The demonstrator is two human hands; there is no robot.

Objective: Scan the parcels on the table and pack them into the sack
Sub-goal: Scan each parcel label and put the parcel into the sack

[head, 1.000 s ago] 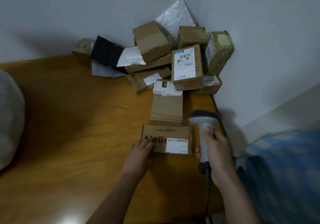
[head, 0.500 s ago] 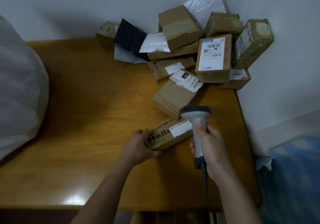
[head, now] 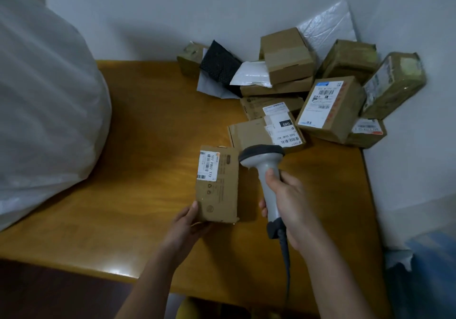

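My left hand tilts a small cardboard parcel up off the wooden table, thumb along its near left edge and fingers curled under the bottom end, so that its white barcode label faces the camera. My right hand is wrapped fully round the grey handle of a corded barcode scanner, forefinger resting high on the grip near the trigger, with the scanner's dark-rimmed head just beside the parcel's upper right corner and apart from it.

The parcel looks light and stiff: one hand props it by a single end without the board bowing, though a torn flap at the lower right corner suggests worn cardboard that could give if squeezed there. I judge the safest hold to be across the two long edges near the middle, thumb on one side and fingers on the other, keeping clear of the label and the ragged corner. The plain kraft face should offer good friction; the taped parcels behind look slicker.

To my left, the big white woven sack bulges against the table's edge, its mouth out of view. More parcels and soft mailer bags sit heaped in the far right corner against the wall, well apart from the sack.
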